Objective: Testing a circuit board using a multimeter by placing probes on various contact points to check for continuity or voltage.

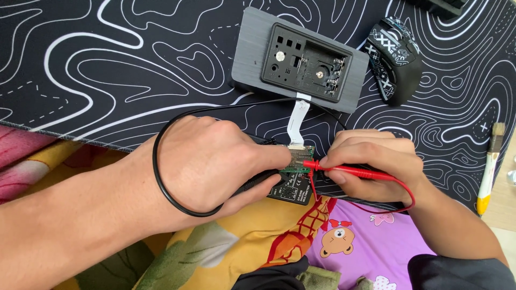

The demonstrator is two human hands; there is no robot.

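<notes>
Red probe (344, 171) sits pinched in the right hand (371, 166), tip on the green board (296, 164); left hand (215, 164) curls knuckles-up, clamping a black probe (258, 181) beside it.

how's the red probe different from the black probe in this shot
The red probe lies mostly in view, held in the right hand; the black probe is largely hidden under the left hand. The red probe's lead curls in a short loop past the right wrist, while the black probe's lead sweeps in a wide arc around the left wrist. Both tips meet the small green circuit board.
</notes>
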